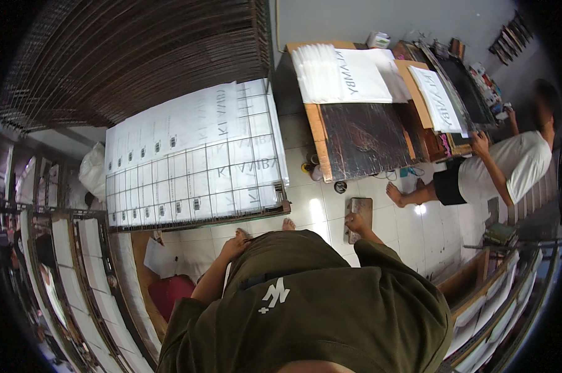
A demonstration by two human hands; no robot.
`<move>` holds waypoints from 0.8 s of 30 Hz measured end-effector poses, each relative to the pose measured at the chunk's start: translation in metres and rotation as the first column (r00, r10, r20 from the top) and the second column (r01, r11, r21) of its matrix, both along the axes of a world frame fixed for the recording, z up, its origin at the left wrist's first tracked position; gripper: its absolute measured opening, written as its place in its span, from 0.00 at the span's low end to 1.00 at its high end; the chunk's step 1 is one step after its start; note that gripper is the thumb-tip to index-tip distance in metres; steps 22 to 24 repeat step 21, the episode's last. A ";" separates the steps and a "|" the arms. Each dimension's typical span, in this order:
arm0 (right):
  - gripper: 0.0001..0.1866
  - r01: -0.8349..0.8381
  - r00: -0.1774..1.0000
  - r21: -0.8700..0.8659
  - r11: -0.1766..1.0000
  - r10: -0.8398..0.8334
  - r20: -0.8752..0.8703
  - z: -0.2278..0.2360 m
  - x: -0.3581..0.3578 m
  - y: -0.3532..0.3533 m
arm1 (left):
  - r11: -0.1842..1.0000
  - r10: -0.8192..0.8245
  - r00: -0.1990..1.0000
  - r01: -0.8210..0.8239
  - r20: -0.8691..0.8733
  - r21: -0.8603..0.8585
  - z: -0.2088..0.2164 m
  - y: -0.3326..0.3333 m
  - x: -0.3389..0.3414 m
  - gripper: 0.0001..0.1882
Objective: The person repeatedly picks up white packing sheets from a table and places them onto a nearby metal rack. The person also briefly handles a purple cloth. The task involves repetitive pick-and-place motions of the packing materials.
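My left hand (234, 245) hangs beside the dark green shirt (312, 298) I wear, close to its edge. Its fingers are small and partly hidden, so their grip cannot be made out. My right hand (356, 224) is held away from my body with its fingers curled and nothing visible in them. Under it in this view stands a small worn wooden stool (360, 210). In front of me, to the left, a wire drying rack (191, 166) holds white printed sheets (169, 133) with dark lettering, laid flat and overlapping.
Ahead to the right, a dark worktable (368, 140) bears a stack of white bags (337, 74). A co-worker (511, 165) leans at a printing bench there. Raised wire racks (150, 56) hang over the far left. More racks (69, 261) line the left; a red seat (169, 295) is nearby.
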State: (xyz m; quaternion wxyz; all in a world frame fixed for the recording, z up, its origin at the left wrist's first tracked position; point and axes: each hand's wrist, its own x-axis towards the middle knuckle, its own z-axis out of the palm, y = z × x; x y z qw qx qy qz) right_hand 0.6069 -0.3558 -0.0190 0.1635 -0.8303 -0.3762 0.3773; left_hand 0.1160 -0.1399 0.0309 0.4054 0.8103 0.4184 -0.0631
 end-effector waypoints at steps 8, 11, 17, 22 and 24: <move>0.17 -0.123 0.986 -0.126 0.984 0.135 0.093 0.023 -0.001 0.030 | 0.983 0.180 0.902 -0.146 -0.393 0.114 -0.046 -0.062 -0.137 0.26; 0.16 -0.216 0.964 -0.088 0.973 0.226 0.137 0.032 0.001 0.056 | 0.818 0.481 0.766 -0.567 -0.426 -0.098 -0.022 -0.085 -0.130 0.23; 0.16 -0.229 0.969 -0.154 0.961 0.211 -0.126 0.008 0.007 0.115 | 0.829 0.525 0.807 -0.557 -0.270 -0.054 -0.051 -0.109 -0.116 0.12; 0.20 -0.338 0.937 -0.151 0.929 0.316 -0.150 -0.042 0.013 0.145 | 0.735 0.548 0.706 -0.662 -0.449 -0.145 0.020 -0.098 -0.110 0.19; 0.20 -0.338 0.937 -0.151 0.929 0.316 -0.150 -0.042 0.013 0.145 | 0.735 0.548 0.706 -0.662 -0.449 -0.145 0.020 -0.098 -0.110 0.19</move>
